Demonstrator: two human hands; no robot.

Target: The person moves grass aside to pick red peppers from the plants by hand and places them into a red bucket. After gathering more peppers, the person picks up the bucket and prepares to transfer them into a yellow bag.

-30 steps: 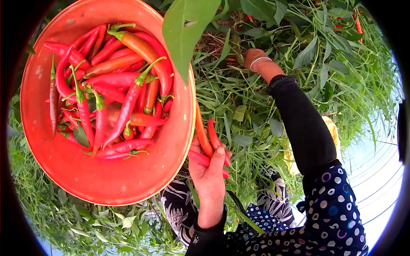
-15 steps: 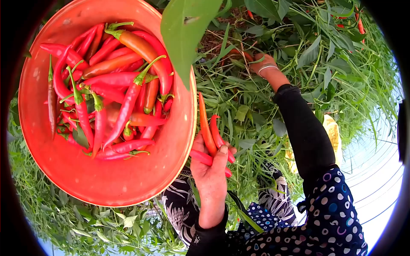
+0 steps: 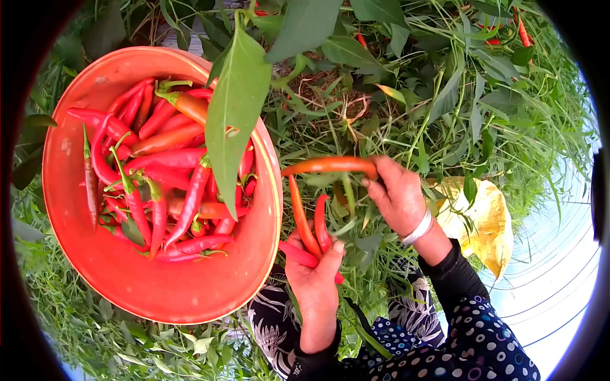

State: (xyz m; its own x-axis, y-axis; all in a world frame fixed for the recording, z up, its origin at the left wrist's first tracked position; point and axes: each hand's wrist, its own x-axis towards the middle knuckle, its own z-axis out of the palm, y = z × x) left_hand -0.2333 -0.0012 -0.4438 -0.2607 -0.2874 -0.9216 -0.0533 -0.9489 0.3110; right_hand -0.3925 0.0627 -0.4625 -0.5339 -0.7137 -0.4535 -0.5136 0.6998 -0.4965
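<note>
My left hand [image 3: 312, 276] is closed round several chili peppers [image 3: 304, 216], red and orange, which stick out past the thumb and fingers. It is just right of the red bucket [image 3: 146, 289]. Higher up and to the right, my right hand [image 3: 401, 198] pinches one end of a long orange-red chili pepper [image 3: 327, 165]. That pepper lies nearly level, its far end close to the bucket's rim, above the peppers in my left hand. Inside the bucket is a pile of red and brownish-orange peppers [image 3: 184, 159], partly covered by a hanging green leaf [image 3: 238, 108].
Leafy pepper plants and grass [image 3: 356, 133] surround the bucket and hands. A few red peppers [image 3: 522, 32] hang at the upper right. A yellow sack [image 3: 480, 219] lies behind my right wrist, and pale sheeting [image 3: 546, 254] with dark lines is at the right.
My right hand has come out of the plants, down toward my left hand, with the orange-red chili pepper. The bucket appears slightly lower in view, and the leaf now hangs over its peppers.
</note>
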